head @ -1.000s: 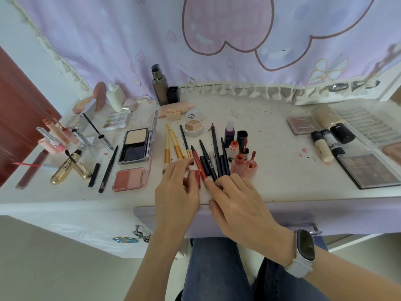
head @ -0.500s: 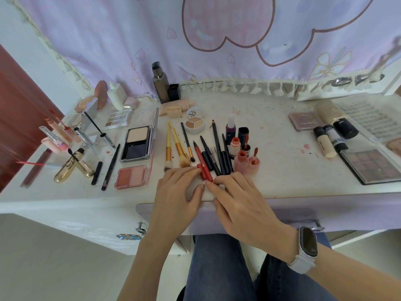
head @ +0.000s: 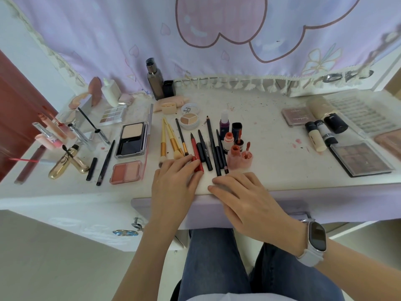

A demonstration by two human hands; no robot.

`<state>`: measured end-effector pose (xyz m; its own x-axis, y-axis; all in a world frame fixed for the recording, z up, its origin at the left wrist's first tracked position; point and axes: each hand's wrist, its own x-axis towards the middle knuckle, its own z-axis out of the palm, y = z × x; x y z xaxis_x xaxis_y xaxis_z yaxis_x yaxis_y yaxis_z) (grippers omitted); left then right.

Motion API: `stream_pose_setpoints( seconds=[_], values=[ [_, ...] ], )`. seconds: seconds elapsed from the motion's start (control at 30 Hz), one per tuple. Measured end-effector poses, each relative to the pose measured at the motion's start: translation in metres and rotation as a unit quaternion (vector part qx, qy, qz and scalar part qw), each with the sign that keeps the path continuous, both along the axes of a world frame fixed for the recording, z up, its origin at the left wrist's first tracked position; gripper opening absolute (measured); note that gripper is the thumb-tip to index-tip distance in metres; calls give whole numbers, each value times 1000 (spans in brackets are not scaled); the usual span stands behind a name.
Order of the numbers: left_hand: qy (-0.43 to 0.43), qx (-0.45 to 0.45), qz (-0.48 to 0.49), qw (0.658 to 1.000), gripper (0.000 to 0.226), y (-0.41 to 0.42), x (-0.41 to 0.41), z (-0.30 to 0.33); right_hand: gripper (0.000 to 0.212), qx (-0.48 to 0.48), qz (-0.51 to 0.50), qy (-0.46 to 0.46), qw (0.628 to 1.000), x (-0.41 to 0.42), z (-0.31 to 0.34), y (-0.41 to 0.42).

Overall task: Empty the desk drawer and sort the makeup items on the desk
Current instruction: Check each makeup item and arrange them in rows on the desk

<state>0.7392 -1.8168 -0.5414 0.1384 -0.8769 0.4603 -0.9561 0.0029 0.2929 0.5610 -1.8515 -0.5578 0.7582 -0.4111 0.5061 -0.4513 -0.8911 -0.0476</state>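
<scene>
Red pencil [head: 197,156] lies on the white bench [head: 267,168] near the front edge, centre. Long axis runs roughly 11 to 5 o'clock, tip away from the person, fat red end toward the bench front. It sits at the left edge of a row of dark pencils [head: 213,148], all lying about parallel, near ends almost level.

Left hand [head: 173,185] is nearer: fingers reach forward and lie flat over the near end of the red pencil, touching it, fingers fairly straight, nothing gripped that I can see. From that grip the pencil runs off toward 12–1 o'clock. Cannot tell whether the thumb is under anything.

Right hand [head: 245,200] rests palm down at the bench front, fingers pointing to 10 o'clock, tips just short of the near ends of the dark pencils; fingers relaxed, holding nothing. White watch [head: 314,244] on that wrist.

Judgement: step in hand is squaring up the pencil row; next move likely a nudge along the long axis, left hand best placed.

Outward: yellow-handled brushes [head: 171,140] at 11 o'clock of the left hand, same lie. Small orange bottles [head: 235,152] at 3 o'clock of the row. Round concealer pot [head: 189,120] at 12. Black powder compact [head: 132,140] and pink blush pan [head: 126,172] at 9. Gold mascara tube [head: 63,165] farther at 9. Eyeshadow palette [head: 361,160] well apart at 3. Drawer front [head: 325,205] below the bench edge looks pushed in.
</scene>
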Motion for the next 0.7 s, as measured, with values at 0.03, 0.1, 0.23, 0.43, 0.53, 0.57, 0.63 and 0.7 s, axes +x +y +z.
stream_pose_setpoints(
  seconds=[0.03, 0.1, 0.23, 0.43, 0.53, 0.57, 0.63, 0.7],
  values=[
    [0, 1, 3, 1000, 40, 0, -1, 0, 30, 1, 2, 2, 1000, -1, -1, 0],
    [5, -1, -1, 1000, 40, 0, -2, 0, 29, 4, 10, 1, 1000, -4, -1, 0],
    [41, -23, -10, 999, 38, 7, -6, -1, 26, 20, 34, -29, 999, -16, -1, -1],
    [74, -132, -43, 988, 28, 12, -31, 13, 28, 47, 14, -104, 993, -55, 6, -11],
    [87, -180, -89, 976, 24, 6, -61, 28, 26, 28, -61, -149, 987, -81, 22, -30],
    [93, -186, -111, 972, 24, 2, -72, 33, 26, 24, -90, -158, 983, -90, 29, -41],
    [111, -177, -158, 965, 25, -7, -97, 39, 29, 31, -147, -159, 976, -104, 42, -69],
    [131, -132, -193, 963, 28, -20, -120, 42, 37, 61, -211, -121, 968, -113, 53, -101]
  ],
)
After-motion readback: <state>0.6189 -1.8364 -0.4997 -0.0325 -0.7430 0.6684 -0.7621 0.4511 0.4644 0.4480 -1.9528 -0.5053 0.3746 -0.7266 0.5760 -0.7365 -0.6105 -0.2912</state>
